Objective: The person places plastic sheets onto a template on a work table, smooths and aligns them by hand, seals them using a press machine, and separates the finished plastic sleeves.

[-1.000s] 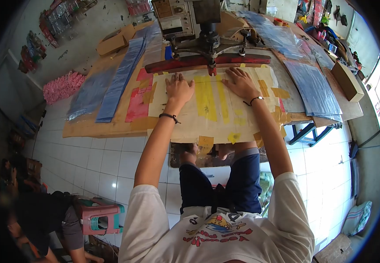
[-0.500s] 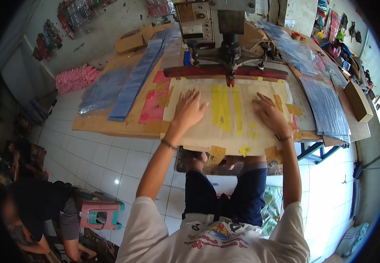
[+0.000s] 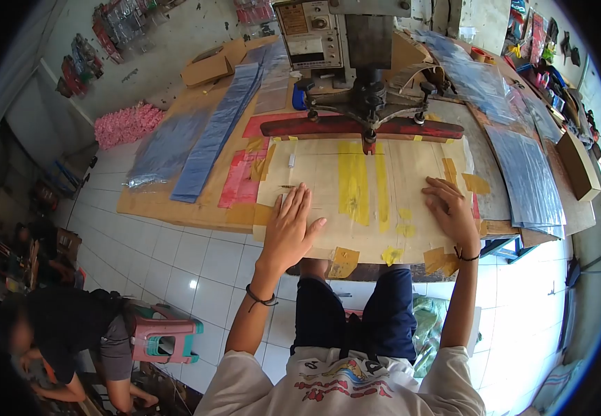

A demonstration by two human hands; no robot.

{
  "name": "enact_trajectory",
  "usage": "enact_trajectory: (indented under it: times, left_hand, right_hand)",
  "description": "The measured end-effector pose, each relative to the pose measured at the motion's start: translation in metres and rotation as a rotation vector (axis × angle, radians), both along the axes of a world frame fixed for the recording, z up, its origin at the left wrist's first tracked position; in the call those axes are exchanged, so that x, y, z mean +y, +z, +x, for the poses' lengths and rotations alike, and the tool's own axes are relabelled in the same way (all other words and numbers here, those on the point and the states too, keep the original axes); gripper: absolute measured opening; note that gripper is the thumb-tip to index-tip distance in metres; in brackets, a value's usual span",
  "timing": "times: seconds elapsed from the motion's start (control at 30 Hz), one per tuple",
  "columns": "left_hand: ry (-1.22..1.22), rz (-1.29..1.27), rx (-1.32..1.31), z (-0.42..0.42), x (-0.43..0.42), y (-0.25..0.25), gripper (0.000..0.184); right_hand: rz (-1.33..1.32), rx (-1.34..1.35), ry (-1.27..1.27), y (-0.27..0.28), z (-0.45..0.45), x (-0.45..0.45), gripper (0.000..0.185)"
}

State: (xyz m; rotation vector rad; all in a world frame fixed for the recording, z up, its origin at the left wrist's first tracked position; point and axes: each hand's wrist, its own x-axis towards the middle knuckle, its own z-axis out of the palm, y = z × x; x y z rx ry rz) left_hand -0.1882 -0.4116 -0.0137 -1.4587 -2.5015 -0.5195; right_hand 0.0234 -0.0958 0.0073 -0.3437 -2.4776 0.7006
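Observation:
A pale board with strips of yellow tape lies in front of me. My left hand rests flat near its front left edge, fingers stretched and thumb apart. On the right part of the board lies my right hand, its fingers slightly bent and nothing visible in them. Above the board's back edge is a red press bar on a dark metal bracket. A small whitish piece shows beyond my left fingertips.
Bluish plastic sheets lie at the left, and another stack at the right. A control box stands behind the press. A cardboard box sits at the right edge. At lower left, a person bends beside stacked stools.
Both hands have drawn back toward me over the board, the left one more. The small whitish piece now shows where my left hand was. The camera view has shifted slightly.

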Motion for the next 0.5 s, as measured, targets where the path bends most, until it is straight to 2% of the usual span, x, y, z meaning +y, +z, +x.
enact_trajectory:
  times: [0.2, 0.5]
  left_hand:
    - [0.002, 0.069, 0.053, 0.004, -0.001, -0.008, 0.062]
    - [0.087, 0.285, 0.011, 0.044, -0.019, -0.051, 0.059]
  right_hand:
    - [-0.058, -0.001, -0.028, 0.005, 0.0, -0.007, 0.021]
    - [0.03, 0.018, -0.051, 0.002, 0.002, -0.01, 0.019]
